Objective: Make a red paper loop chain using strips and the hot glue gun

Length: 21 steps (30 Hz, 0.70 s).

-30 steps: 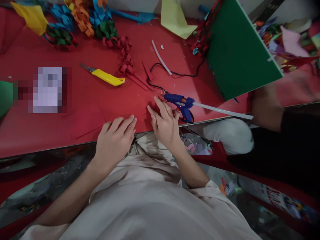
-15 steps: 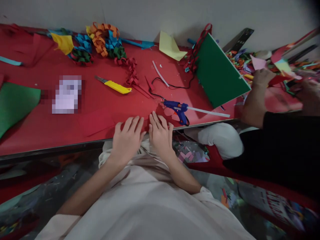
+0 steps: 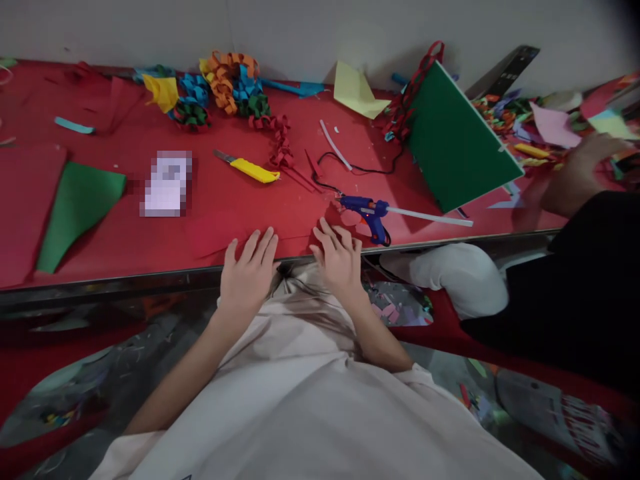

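My left hand point(image 3: 247, 270) lies palm down at the near edge of the red table point(image 3: 165, 257), fingers spread. Its fingertips rest by a strip of red paper point(image 3: 215, 233), hard to tell from the tabletop. My right hand point(image 3: 340, 260) is at the same edge, fingers apart and slightly bent, touching the right end of the red paper. Just beyond it lies a blue glue gun point(image 3: 363, 212) with a long clear glue stick point(image 3: 430, 217) in its back and a small red light on. A yellow box cutter point(image 3: 254, 170) lies farther left, blade out.
A blurred phone-like object point(image 3: 167, 183) and green paper point(image 3: 83, 207) lie left. Curled paper chains point(image 3: 225, 83) line the back. A green board point(image 3: 460, 140) leans at right, with paper scraps beyond it. A co-worker's hand point(image 3: 575, 173) is at far right.
My hands have moved a little apart along the table edge, still palm down. The view has shifted left, showing more of the table there. The co-worker's arm has moved.
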Motion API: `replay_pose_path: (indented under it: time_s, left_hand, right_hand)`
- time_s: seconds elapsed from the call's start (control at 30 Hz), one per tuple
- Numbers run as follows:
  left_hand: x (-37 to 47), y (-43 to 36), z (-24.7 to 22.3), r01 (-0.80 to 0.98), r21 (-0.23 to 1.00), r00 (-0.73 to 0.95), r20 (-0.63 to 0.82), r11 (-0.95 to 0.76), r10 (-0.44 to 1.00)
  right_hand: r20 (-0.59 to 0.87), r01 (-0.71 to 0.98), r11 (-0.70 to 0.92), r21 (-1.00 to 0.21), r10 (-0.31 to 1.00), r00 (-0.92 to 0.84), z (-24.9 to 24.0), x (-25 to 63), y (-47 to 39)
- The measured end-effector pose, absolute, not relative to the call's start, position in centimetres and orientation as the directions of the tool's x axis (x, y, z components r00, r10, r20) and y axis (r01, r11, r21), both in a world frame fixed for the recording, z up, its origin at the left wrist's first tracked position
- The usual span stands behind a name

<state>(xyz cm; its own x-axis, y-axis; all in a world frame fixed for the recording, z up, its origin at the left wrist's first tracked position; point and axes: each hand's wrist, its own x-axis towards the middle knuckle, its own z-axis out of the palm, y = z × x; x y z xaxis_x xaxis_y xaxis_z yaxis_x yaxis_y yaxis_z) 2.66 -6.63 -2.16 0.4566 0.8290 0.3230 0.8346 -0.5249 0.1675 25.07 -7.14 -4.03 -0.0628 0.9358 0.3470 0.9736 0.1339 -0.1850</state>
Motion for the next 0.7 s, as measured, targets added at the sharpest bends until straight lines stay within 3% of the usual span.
replay_pose_path:
  time_s: [0.2, 0.3, 0.37, 0.43, 0.57, 0.7]
  left_hand:
    - [1.7, -6.5, -1.1, 0.785, 0.176, 0.461, 0.472, -0.593, 0.751]
    - [1.9, -6.9, -0.9, 0.697, 0.42, 0.348, 0.511, -0.582, 0.786]
    - [2.4, -7.1, -0.6, 0.544, 0.643, 0.252, 0.487, -0.539, 0.836]
    - [3.0, -7.3, -0.3, 0.377, 0.771, 0.22, 0.464, -0.513, 0.858]
    - [3.7, -8.1, 0.7, 0.256, 0.757, 0.282, 0.537, -0.602, 0.795]
    - [3.3, -9.1, 1.1, 0.188, 0.675, 0.372, 0.623, -0.713, 0.688]
  right_hand:
    - [0.472, 0.887, 0.342, -0.311, 0.865, -0.168, -5.0, 26.9, -7.2]
    - [0.533, 0.796, 0.407, -0.448, 0.836, -0.128, -4.9, 26.2, -7.8]
    - [0.562, 0.69, 0.469, -0.552, 0.82, -0.108, -4.6, 25.3, -8.2]
    - [0.558, 0.591, 0.508, -0.627, 0.822, -0.115, -4.1, 24.4, -8.4]
    - [0.55, 0.489, 0.534, -0.69, 0.826, -0.127, -3.3, 23.3, -7.9]
    - [0.547, 0.449, 0.488, -0.748, 0.837, 0.001, -3.3, 23.2, -7.1]
